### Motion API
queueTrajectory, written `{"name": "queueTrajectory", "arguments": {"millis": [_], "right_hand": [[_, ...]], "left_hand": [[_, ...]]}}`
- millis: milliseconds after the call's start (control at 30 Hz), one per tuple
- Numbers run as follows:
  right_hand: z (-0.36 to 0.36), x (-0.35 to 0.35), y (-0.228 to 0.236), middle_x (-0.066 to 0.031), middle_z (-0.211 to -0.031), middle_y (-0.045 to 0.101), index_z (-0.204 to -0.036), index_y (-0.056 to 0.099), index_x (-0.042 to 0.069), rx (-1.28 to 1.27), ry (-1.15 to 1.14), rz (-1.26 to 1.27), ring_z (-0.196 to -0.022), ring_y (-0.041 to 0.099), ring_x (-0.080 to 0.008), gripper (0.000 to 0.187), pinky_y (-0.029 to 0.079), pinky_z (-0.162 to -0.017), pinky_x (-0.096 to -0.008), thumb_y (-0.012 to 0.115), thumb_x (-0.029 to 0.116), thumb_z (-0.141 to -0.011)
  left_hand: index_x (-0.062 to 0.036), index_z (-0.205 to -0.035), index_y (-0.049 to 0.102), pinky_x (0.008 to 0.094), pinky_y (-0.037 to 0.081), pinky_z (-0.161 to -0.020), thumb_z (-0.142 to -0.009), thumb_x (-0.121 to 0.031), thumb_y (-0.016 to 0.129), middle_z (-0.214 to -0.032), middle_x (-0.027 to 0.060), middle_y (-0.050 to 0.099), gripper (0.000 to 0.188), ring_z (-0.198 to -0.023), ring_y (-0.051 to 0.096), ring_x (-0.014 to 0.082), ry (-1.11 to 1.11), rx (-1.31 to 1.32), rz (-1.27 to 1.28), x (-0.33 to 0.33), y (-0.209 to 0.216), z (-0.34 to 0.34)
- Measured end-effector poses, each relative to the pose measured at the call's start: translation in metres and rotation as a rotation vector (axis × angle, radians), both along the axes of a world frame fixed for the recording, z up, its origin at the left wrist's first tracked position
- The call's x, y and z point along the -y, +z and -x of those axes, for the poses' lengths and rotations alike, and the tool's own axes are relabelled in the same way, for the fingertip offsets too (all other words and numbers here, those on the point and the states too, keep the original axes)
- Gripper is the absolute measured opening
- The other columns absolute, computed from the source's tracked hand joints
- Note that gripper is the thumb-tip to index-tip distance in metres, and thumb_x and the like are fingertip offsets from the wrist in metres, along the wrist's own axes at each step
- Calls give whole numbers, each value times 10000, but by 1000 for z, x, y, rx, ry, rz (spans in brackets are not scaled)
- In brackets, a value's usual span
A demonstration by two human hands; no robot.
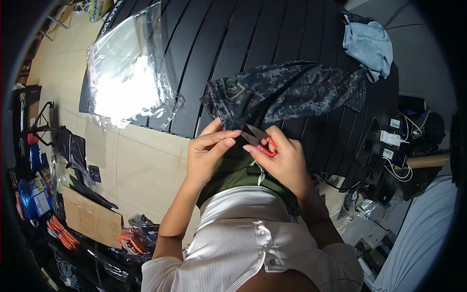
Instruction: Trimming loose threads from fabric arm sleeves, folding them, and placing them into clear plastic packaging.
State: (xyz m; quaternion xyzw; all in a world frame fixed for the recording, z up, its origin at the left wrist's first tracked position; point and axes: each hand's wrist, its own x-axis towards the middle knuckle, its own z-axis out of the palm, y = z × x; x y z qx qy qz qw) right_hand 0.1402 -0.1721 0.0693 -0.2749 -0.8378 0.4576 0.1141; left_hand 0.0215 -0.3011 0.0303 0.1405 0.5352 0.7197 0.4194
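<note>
A dark digital-camouflage garment (296, 90) with a patch near its left end lies across the black slatted table and hangs toward me over the near edge. My left hand (208, 151) pinches its near edge, thumb and fingers pressed together; exactly what lies between the fingertips is partly hidden. In my right hand (287, 158) is a pair of thread snips (269, 146) with red handles. The blades are spread and point left, close to the left fingertips and the cloth edge.
On the table's left corner lies a shiny clear plastic bag (131, 73). A light blue folded cloth (368, 46) sits at the far right. White cables and chargers (391, 138) are on the right side. A cardboard box (92, 219) and packaged goods stand at the left.
</note>
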Motion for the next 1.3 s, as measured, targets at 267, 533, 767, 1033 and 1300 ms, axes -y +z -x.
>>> {"name": "queueTrajectory", "arguments": {"millis": [267, 533, 767, 1033, 1300], "right_hand": [[-5, 9, -6, -55, -555, 474, -738, 439, 13, 51, -36, 34, -460, 440, -96, 337, 378, -439, -231, 739, 166, -727], [7, 10, -7, -100, -567, 484, -799, 426, 6, 77, 24, 24, -457, 502, -198, 350, 409, -450, -277, 686, 239, -782], [7, 10, -4, -97, -540, 498, -795, 439, 1, 140, 90, -72, -455, 537, -270, 355, 408, -439, -315, 669, 272, -790], [4, 4, -4, -109, -555, 517, -795, 449, -2, 152, 88, -62, -476, 557, -283, 347, 414, -439, -326, 667, 268, -789], [18, 4, -4, -160, -569, 580, -817, 481, 19, 120, 94, -147, -537, 593, -359, 302, 473, -472, -436, 590, 301, -809]], "left_hand": [[-10, -1007, 643, 237, 518, -697, -868, -199, 572, -1161, 114, 570, 245, -1224, 389, 182, 145, 96, 167, -2, 27, 4], [-17, -962, 653, 233, 527, -665, -884, -236, 546, -1146, 88, 583, 256, -1265, 334, 200, 181, 136, 233, -8, 34, 3], [-18, -1020, 645, 189, 510, -618, -890, -184, 528, -1270, 155, 471, 241, -1258, 341, 189, 113, -130, 185, -10, 38, 2], [3, -1010, 647, 191, 491, -637, -875, -166, 550, -1289, 182, 444, 237, -1175, 429, 155, 138, -115, 210, -14, 42, 6], [-6, -965, 671, 284, 424, -829, -826, -99, 581, -1312, 231, 402, 190, -1077, 511, 216, 25, -700, 181, -13, 41, 0]]}}
